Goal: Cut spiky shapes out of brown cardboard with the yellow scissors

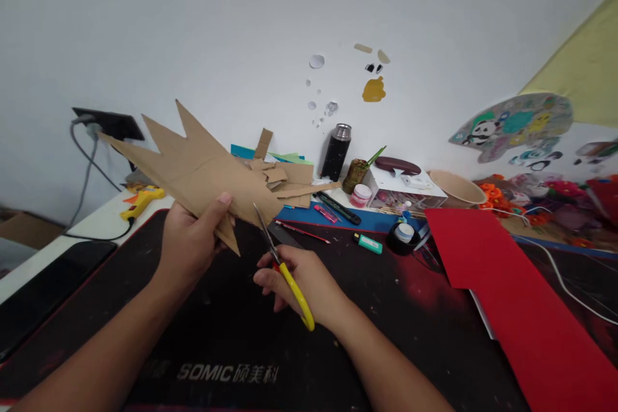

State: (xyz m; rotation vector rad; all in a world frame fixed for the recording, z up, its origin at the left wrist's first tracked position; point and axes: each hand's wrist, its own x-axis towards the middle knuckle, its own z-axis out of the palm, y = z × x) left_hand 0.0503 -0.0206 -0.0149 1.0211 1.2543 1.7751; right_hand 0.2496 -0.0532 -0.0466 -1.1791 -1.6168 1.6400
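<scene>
Item 1: cardboard pc. (207,170), brown, spiky pts. at upper L, one more pt. hanging below; held up over the table mat (232,347) (blk., mkd. "SOMIC").
Item 2: L hand (196,238), pinching item 1 at lower edge, thumb on near face, fingers behind.
Item 3: scissors (295,290), yellow handle, blades pointing up at R end of item 1; contact w/ card can't be told.
Item 4: R hand (313,277), fingers curled round scissors handle.
Surrounds: glue gun (142,201), yellow, far L; cardboard scraps (290,175), heaped behind item 1; flask (337,153), blk., upright, nr. wall; pencil (304,232), red, lying beyond R hand; bottle (369,243), teal, blk. cap, on its side; red sheet (512,296), lg., R side.
</scene>
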